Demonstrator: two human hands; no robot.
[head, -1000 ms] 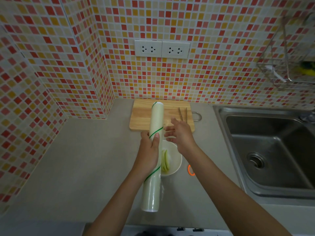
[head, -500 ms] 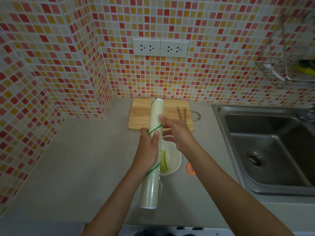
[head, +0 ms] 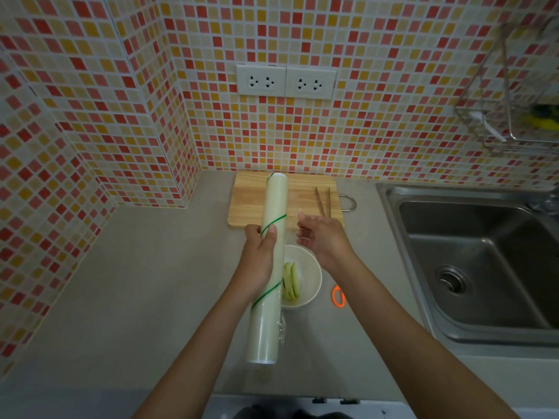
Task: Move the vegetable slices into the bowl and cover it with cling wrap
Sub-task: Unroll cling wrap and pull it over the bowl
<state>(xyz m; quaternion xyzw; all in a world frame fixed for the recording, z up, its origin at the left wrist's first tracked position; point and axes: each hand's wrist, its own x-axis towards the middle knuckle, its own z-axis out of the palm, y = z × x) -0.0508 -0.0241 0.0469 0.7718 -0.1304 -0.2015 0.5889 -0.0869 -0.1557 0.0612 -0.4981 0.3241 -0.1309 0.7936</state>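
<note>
Nearest the camera, the matte grey worktop point(head: 127, 297) ran smooth and bare across its whole left half, out to the tiled corner. Above it the long cylindrical cling wrap roll point(head: 270, 267) was held lengthwise, near end toward the person, its glossy pale surface crossed by thin green spiral lines. The left hand point(head: 260, 255) gripped the roll about its middle, fingers curled round it and thumb laid along the top. Just right of the roll, partly under it, stood the round white bowl point(head: 305, 276) with pale green vegetable slices point(head: 291, 284) lying inside against its left wall. A small orange loop point(head: 338, 295) lay on the worktop just right of the bowl. The right hand point(head: 320, 237) hovered beside the roll above the bowl's far rim, fingers loosely bent; a faint sheet of film seemed to stretch from the roll to them, but whether they pinched it could not be told. Beyond lay the rectangular wooden cutting board point(head: 248, 204) against the mosaic wall, metal tongs point(head: 323, 201) at its right edge. The steel sink point(head: 472, 267) bounded the right.
</note>
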